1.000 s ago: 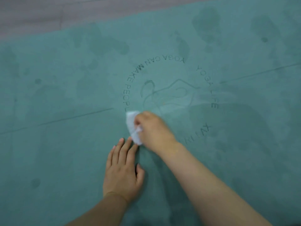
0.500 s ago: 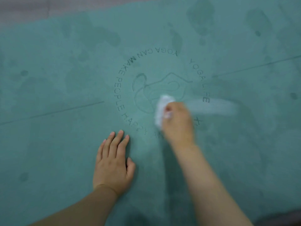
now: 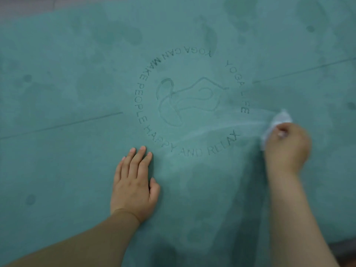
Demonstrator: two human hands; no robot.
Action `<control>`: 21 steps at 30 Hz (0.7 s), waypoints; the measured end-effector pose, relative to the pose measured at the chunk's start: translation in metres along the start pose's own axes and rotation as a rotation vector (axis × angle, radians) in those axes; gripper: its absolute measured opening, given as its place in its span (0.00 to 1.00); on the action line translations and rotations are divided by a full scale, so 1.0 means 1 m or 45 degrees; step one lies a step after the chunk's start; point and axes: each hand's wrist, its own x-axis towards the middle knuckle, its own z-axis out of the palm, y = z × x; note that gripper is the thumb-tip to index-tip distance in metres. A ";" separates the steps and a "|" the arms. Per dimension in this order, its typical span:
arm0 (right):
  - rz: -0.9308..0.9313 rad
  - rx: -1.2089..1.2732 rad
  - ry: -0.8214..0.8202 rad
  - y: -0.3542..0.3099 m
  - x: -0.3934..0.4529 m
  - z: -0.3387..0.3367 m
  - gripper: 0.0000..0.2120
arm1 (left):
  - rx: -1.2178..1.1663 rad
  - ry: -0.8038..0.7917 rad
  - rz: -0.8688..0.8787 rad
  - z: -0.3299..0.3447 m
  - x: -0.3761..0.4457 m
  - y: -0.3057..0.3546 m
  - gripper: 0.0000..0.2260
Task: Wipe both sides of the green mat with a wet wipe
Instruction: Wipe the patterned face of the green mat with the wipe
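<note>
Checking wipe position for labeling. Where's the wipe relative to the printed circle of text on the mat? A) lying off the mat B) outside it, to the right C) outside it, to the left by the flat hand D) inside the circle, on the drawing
B: the right hand pinches the wipe on the mat beyond the right edge of the circle of text, while the left hand lies flat below the circle's lower left.

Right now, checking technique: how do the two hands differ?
The left hand lies flat with straight fingers, holding nothing; the right hand curls around the wet wipe. The left looks sharp, the right motion-blurred. Both rest on the green mat.
</note>
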 end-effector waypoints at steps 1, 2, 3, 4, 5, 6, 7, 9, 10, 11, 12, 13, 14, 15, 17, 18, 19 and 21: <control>-0.193 0.063 -0.067 -0.023 -0.026 0.005 0.09 | -0.003 0.008 0.005 0.000 0.000 0.000 0.27; -0.435 0.173 -0.170 -0.045 -0.061 0.010 0.08 | -0.007 0.012 0.009 -0.001 0.000 0.000 0.27; -0.681 0.242 -0.307 -0.065 -0.101 0.012 0.08 | -0.013 0.014 0.013 -0.001 0.000 0.000 0.27; -0.901 0.284 -0.469 -0.080 -0.141 0.011 0.09 | -0.021 0.017 0.016 0.000 0.001 -0.001 0.26; -1.074 0.309 -0.650 -0.089 -0.174 0.006 0.09 | -0.027 0.021 0.018 0.000 0.001 -0.002 0.26; -1.189 0.333 -0.784 -0.090 -0.197 0.003 0.09 | -0.027 0.021 0.020 0.001 0.001 -0.003 0.25; -1.246 0.359 -0.843 -0.088 -0.203 -0.001 0.09 | -0.024 0.020 0.020 0.001 0.001 -0.003 0.25; -1.215 0.400 -0.753 -0.077 -0.177 0.001 0.07 | -0.025 0.025 0.012 0.000 0.001 -0.002 0.26; -1.097 0.370 -0.679 -0.069 -0.155 0.000 0.05 | -0.023 0.028 0.008 -0.001 0.000 -0.001 0.26; -0.914 0.326 -0.586 -0.059 -0.129 -0.003 0.07 | -0.019 0.030 0.004 -0.001 0.000 0.000 0.26; -0.711 0.284 -0.501 -0.044 -0.101 -0.004 0.07 | -0.015 0.032 0.001 -0.002 0.000 0.001 0.26; -0.508 0.275 -0.415 -0.028 -0.076 -0.008 0.05 | -0.011 0.033 -0.001 -0.002 0.000 0.001 0.26; -0.279 0.289 -0.347 -0.016 -0.058 -0.014 0.05 | -0.008 0.032 -0.002 -0.001 0.000 0.001 0.26; -0.089 0.290 -0.291 -0.010 -0.049 -0.018 0.06 | -0.006 0.033 -0.001 -0.001 0.000 0.001 0.26; 0.006 0.256 -0.238 -0.017 -0.062 -0.013 0.08 | -0.004 0.038 0.004 -0.001 0.000 0.001 0.26; -0.108 0.255 -0.256 -0.030 -0.082 -0.011 0.08 | -0.005 0.042 0.005 -0.001 0.000 0.001 0.26; -0.302 0.287 -0.310 -0.044 -0.111 -0.010 0.09 | -0.005 0.043 0.006 0.000 0.000 0.001 0.26; -0.781 0.321 -0.578 -0.065 -0.180 -0.012 0.11 | -0.010 0.045 0.003 0.001 0.001 0.000 0.26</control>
